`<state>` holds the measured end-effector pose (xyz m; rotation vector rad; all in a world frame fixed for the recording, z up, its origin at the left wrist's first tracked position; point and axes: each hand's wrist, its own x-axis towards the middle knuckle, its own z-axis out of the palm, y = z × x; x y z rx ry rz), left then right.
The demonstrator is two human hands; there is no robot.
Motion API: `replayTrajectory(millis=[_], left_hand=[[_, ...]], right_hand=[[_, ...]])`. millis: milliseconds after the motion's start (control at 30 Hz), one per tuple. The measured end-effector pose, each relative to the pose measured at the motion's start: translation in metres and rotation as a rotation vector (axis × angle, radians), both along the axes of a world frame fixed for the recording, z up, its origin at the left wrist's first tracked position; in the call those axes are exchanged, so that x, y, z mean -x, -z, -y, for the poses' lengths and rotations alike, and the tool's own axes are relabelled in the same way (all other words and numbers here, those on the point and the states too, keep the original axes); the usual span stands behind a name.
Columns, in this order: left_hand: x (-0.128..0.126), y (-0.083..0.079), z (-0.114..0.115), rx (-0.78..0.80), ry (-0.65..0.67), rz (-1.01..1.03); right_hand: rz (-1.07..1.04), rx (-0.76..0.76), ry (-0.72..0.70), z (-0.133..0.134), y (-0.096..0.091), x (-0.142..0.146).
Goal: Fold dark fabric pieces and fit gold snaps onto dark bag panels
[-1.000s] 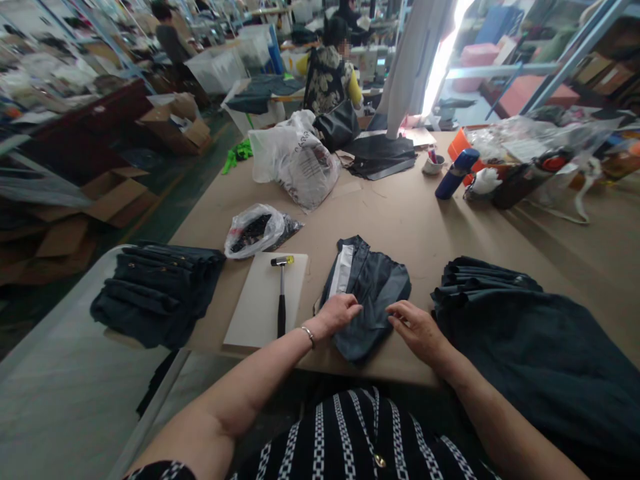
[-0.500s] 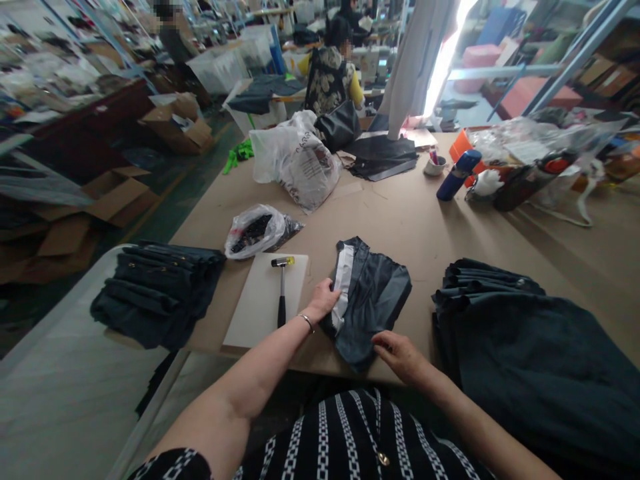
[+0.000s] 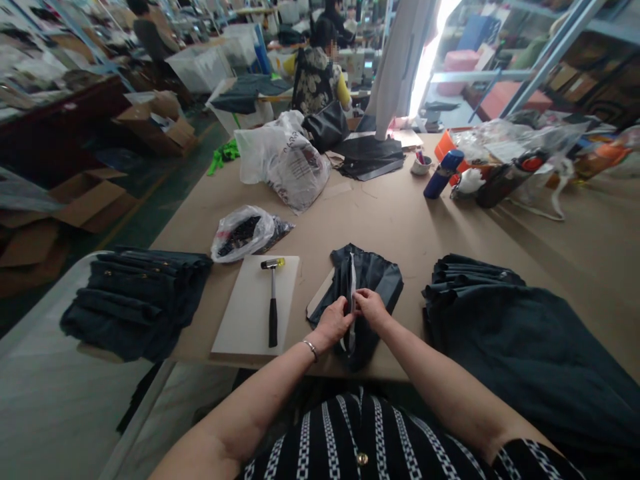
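A dark fabric piece point(image 3: 383, 277) with a narrow white strip point(image 3: 353, 273) lies near the table's front edge. My left hand point(image 3: 336, 323) pinches the fabric at the left side of the strip. On the strip's other side, the fingers of my right hand point(image 3: 371, 307) are closed on the same piece, close to my left fingertips. The strip stands on edge between both hands. To the left, a hammer point(image 3: 273, 313) with a black handle and a yellow-tipped head rests on a white board point(image 3: 240, 320).
Folded dark fabric stacks lie at the left point(image 3: 130, 300) and right point(image 3: 520, 333). Beyond the board sits an open plastic bag point(image 3: 215, 247) of small dark items. Farther back are a larger plastic bag point(image 3: 300, 173), a blue bottle point(image 3: 443, 175) and an orange basket point(image 3: 445, 143).
My right hand has moved from the fabric's lower edge up to the white strip. The strip, flat and wide before, now shows as a thin upright edge. The view has shifted slightly right.
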<state>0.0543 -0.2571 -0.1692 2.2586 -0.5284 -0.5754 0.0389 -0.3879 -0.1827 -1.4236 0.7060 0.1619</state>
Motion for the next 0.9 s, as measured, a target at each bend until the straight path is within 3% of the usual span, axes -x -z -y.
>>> replayTrajectory(millis=[200, 367, 533, 700, 800, 900], left_hand=[[-0.001, 0.001, 0.004, 0.02, 0.005, -0.014], [-0.006, 0.001, 0.005, 0.213, -0.168, -0.27], [-0.019, -0.012, -0.011, 0.369, -0.168, -0.572], [-0.027, -0.037, -0.021, 0.621, -0.328, -0.876], [-0.024, -0.049, -0.019, 0.628, -0.353, -0.872], [-0.019, -0.06, -0.011, 0.543, -0.333, -0.665]], right_hand=[[0.067, 0.044, 0.012, 0.002, 0.002, 0.005], [0.08, -0.1, 0.024, 0.006, -0.005, 0.007], [0.1, -0.332, -0.084, 0.003, -0.032, 0.018], [0.159, -0.36, -0.155, 0.002, -0.058, 0.029], [0.187, -0.292, -0.169, 0.013, -0.066, 0.033], [0.205, -0.2, -0.209, 0.026, -0.07, 0.036]])
